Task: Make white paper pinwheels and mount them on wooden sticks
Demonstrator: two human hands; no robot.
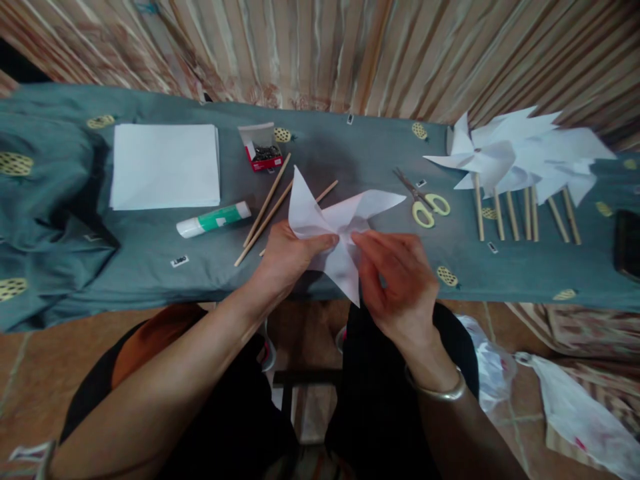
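A white paper pinwheel (345, 257) with folded, pointed blades is held over the near edge of the table. My left hand (287, 257) grips it from the left, its thumb pressed close to the centre and its other fingers hidden beneath the paper. My right hand (400, 273) is closed, with thumb and forefinger pinched against the pinwheel's centre; whether a small pin is between them cannot be made out. Behind and left of the pinwheel lie several wooden sticks (267, 200). Scissors (423, 200) with pale yellow handles lie to its right.
A small red box of dark pins (265, 157) stands open at the back. To the left are a white paper stack (165, 167) and a green-and-white glue stick (214, 220). Several finished pinwheels on sticks (525, 160) lie at the right, near a dark phone-like object (627, 243).
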